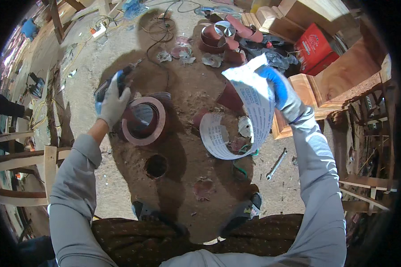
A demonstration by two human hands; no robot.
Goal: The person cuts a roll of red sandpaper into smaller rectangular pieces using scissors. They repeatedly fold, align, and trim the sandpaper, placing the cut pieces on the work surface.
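My right hand, in a white and blue glove, is closed on one end of a long curled strip of sandpaper. Its white printed backing faces me, and the strip loops down toward the ground. On the left, my gloved left hand is wrapped round a dark, blue-trimmed hand tool; its exact kind is mostly hidden by the hand. Just right of that hand a thick roll of reddish-brown sandpaper rests on the ground, tipped so its open core shows.
A wrench lies right of my feet. Sandpaper coils and a black plastic bag are farther off. A red box stands among wooden pieces at the right. A dark cord winds across the ground.
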